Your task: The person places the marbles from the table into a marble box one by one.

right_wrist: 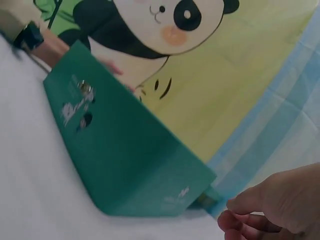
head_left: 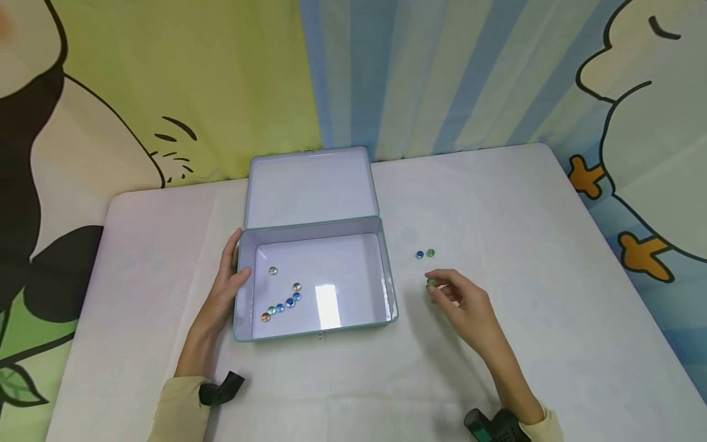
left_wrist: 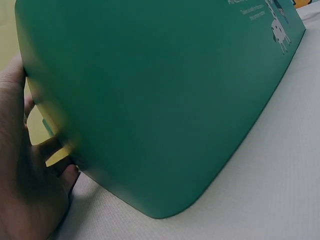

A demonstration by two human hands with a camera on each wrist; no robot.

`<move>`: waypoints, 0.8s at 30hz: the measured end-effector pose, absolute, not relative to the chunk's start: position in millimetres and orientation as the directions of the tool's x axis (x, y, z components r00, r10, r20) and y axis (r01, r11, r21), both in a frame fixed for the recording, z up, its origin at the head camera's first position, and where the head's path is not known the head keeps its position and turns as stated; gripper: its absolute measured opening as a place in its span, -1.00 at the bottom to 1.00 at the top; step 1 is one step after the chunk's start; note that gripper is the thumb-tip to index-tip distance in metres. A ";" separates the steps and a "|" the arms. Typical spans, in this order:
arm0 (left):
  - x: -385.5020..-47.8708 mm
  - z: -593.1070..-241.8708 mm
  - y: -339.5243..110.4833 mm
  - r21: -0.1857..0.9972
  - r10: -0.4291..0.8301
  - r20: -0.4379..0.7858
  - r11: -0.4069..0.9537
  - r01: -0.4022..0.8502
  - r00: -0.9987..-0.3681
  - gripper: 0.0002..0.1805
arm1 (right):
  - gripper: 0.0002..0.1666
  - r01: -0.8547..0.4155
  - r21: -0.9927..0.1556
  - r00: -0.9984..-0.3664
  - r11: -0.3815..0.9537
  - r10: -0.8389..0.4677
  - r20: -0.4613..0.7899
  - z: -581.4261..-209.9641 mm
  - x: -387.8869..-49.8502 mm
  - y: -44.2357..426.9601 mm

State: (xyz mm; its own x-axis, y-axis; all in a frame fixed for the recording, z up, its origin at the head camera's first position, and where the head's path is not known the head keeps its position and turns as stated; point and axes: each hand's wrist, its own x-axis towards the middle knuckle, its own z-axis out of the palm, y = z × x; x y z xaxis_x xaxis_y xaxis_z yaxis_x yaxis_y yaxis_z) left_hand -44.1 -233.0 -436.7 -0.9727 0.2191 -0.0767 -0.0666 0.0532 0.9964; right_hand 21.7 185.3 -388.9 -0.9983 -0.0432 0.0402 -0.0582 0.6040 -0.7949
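A hinged tin box (head_left: 389, 276), green outside and pale inside, lies with its lid (head_left: 312, 190) laid back behind it. Several glass marbles (head_left: 289, 302) in blue, green, amber and clear tones sit on the left part of its floor. My left hand (head_left: 220, 298) holds the box's left wall, thumb over the rim and fingers along the outside. To the right of the box, my right hand (head_left: 463, 310) pinches a green marble (head_left: 431, 282) between thumb and fingertips, just above the table. In the right wrist view this marble cannot be made out.
Beyond my right hand, a blue marble (head_left: 420, 254) and a green marble (head_left: 431, 252) lie on the white-covered table (head_left: 525, 245). A small clasp (head_left: 320, 336) juts from the box's front. Printed cloth (head_left: 221, 73) hangs along the table's back edge.
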 end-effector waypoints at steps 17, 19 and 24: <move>-44.2 -436.4 -232.5 0.996 0.222 -0.079 0.049 -0.070 -0.972 -0.20 | -0.71 0.051 -0.959 -0.975 0.277 -0.193 -0.107 -369.9 19.7 173.0; -43.9 -436.2 -232.7 0.996 0.219 -0.081 0.051 -0.072 -0.972 -0.20 | -0.70 0.065 -0.967 -0.970 0.247 -0.213 -0.119 -367.0 18.7 171.7; -43.5 -435.9 -232.8 0.996 0.218 -0.083 0.051 -0.074 -0.972 -0.20 | -0.69 0.104 -0.976 -0.946 0.190 -0.283 -0.156 -360.0 13.0 165.9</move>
State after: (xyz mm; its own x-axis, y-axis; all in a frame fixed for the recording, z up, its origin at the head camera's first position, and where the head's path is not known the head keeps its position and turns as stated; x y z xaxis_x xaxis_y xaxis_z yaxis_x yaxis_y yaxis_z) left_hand -43.5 -232.8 -435.9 -0.9724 0.2179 -0.0835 -0.0741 0.0508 0.9960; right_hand 13.0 165.9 -360.0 -0.9465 -0.2825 -0.1561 0.1042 0.1902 -0.9762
